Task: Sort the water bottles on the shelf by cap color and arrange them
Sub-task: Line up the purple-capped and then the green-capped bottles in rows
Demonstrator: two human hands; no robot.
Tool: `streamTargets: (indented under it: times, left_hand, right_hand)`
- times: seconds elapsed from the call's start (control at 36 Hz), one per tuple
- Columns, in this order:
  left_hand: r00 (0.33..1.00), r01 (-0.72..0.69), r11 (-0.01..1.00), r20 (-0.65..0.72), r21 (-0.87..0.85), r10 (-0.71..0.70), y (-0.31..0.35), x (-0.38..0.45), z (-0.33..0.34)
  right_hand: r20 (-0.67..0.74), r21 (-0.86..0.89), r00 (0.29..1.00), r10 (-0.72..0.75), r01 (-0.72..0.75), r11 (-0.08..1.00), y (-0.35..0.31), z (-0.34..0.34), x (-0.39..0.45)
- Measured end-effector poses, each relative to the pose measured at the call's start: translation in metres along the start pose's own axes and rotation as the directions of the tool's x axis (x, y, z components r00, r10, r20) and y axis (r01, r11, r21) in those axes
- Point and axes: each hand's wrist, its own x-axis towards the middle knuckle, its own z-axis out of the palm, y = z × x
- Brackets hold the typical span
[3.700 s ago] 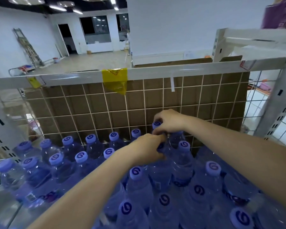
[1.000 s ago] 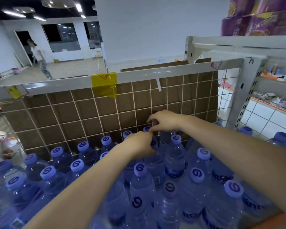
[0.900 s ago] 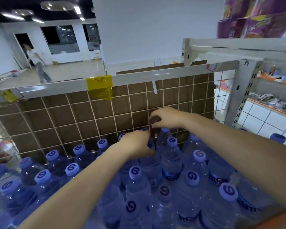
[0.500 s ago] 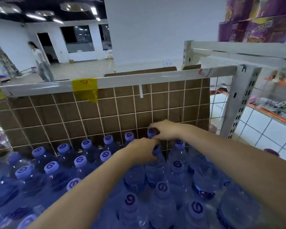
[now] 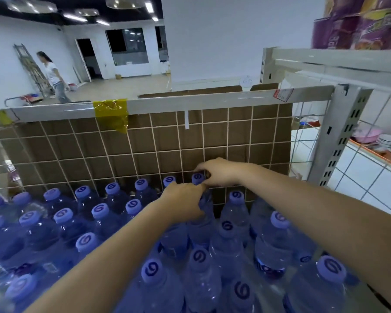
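Two hands on one water bottle point(image 5: 202, 207) at the back edge of the shelf, against the wire grid point(image 5: 167, 143).

My right hand point(image 5: 220, 172) curls its fingers round the purple cap point(image 5: 198, 176) of that bottle, pinching it from the right and above, while my left hand point(image 5: 185, 203) wraps round the neck and shoulder just below the cap. The bottle stands upright at the right end of the back row of bottles point(image 5: 113, 188), touching or nearly touching the grid, with brown cardboard point(image 5: 81, 150) behind the wires. Many more purple-capped bottles point(image 5: 199, 256) fill the shelf from the back edge to the front edge beneath my forearms. Yellow tape point(image 5: 111, 114) hangs from the top rail point(image 5: 212, 101) left of centre, and the upright post point(image 5: 345, 136) marks the shelf's right back corner.
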Motion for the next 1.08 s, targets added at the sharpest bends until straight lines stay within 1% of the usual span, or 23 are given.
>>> streamTargets:
  times: [0.06, 0.17, 0.22, 0.33, 0.53, 0.58, 0.64, 0.69, 0.81, 0.92, 1.08]
  left_hand:
    - [1.000, -0.002, 1.000, -0.007, 0.007, 0.002, 0.000, 0.000, -0.006]
    - [0.987, -0.054, 0.997, -0.151, -0.053, 0.045, 0.010, 0.002, -0.021]
    - [0.980, -0.100, 0.990, -0.183, -0.097, 0.081, 0.020, 0.005, -0.026]
    - [0.986, -0.142, 0.976, -0.112, -0.167, 0.125, 0.037, 0.013, -0.022]
    - [0.993, -0.110, 0.952, -0.001, -0.287, 0.114, 0.052, 0.020, -0.013]
    - [0.994, -0.094, 0.948, 0.018, -0.305, 0.105, 0.053, 0.022, -0.010]
    - [0.995, -0.084, 0.941, 0.020, -0.328, 0.095, 0.053, 0.023, -0.009]
    - [0.997, -0.073, 0.928, 0.008, -0.364, 0.081, 0.053, 0.024, -0.008]
    - [0.999, -0.034, 0.900, -0.009, -0.435, 0.033, 0.054, 0.024, -0.005]
    - [1.000, 0.004, 0.900, -0.025, -0.435, -0.017, 0.056, 0.024, -0.008]
    - [1.000, -0.008, 0.902, -0.006, -0.431, 0.006, 0.058, 0.024, -0.011]
  right_hand:
    - [-0.019, -0.004, 1.000, -0.014, 0.013, 1.000, 0.002, -0.013, -0.013]
    - [-0.018, -0.054, 1.000, 0.012, -0.013, 0.998, 0.016, -0.037, -0.039]
    - [0.015, -0.092, 0.998, 0.058, -0.057, 0.994, 0.027, -0.042, -0.048]
    - [0.078, -0.160, 0.986, 0.145, -0.131, 0.978, 0.045, -0.043, -0.063]
    - [0.136, -0.202, 0.957, 0.255, -0.225, 0.953, 0.062, -0.038, -0.083]
    - [0.174, -0.197, 0.939, 0.297, -0.262, 0.945, 0.066, -0.034, -0.088]
    - [0.196, -0.144, 0.925, 0.325, -0.301, 0.943, 0.069, -0.027, -0.089]
    - [0.172, -0.101, 0.933, 0.316, -0.302, 0.948, 0.072, -0.023, -0.087]
    - [0.088, -0.084, 0.962, 0.260, -0.253, 0.964, 0.074, -0.020, -0.080]
    - [0.008, -0.070, 0.979, 0.205, -0.204, 0.977, 0.072, -0.019, -0.071]
    - [0.015, -0.005, 0.986, 0.166, -0.166, 0.986, 0.068, -0.021, -0.048]
